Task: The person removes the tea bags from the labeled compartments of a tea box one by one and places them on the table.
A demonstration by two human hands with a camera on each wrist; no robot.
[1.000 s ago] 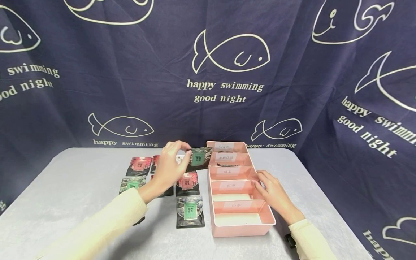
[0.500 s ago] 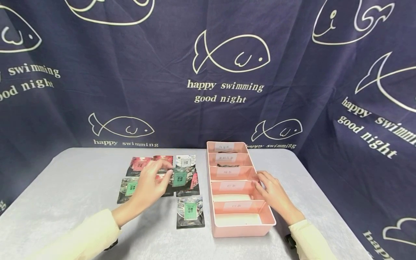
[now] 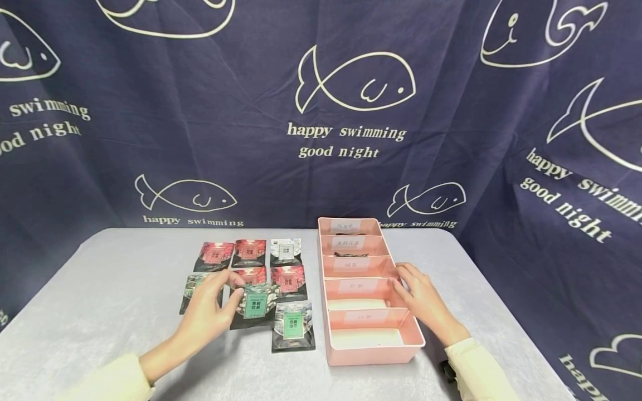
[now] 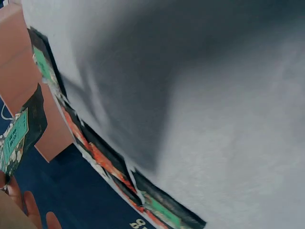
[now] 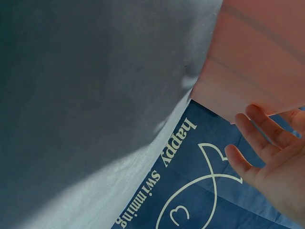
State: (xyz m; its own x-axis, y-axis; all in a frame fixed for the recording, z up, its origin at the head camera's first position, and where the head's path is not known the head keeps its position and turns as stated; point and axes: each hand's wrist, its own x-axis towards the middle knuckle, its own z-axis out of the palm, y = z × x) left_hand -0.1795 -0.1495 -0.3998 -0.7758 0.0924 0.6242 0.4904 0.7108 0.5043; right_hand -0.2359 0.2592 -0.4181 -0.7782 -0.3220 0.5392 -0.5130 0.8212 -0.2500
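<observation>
Between thumb and fingers my left hand [image 3: 208, 309] pinches a tea packet [image 3: 257, 306] with a green label, held above the front of the packet group. In the left wrist view this packet [image 4: 32, 126] hangs from the fingertips. Behind it lie several red-topped tea packets [image 3: 290, 280]. A green-labelled packet [image 3: 293, 326] lies to its right, and another green packet [image 3: 193, 285] is partly hidden by the hand. My right hand [image 3: 423, 298] holds the right rim of a pink divided box [image 3: 376, 356], its fingers [image 5: 259, 136] against the outer wall in the right wrist view.
Labelled dividers split the box into several compartments; dark packet edges [image 3: 352, 255] show in the back ones. A white-topped packet [image 3: 286, 252] lies at the back of the group. A dark blue curtain [image 3: 276, 167] stands behind the grey table [image 3: 125, 289].
My left hand, with the green-labelled packet, has come away from the back of the box, leftward and toward the front, across the packets. The right hand stays at the rim.
</observation>
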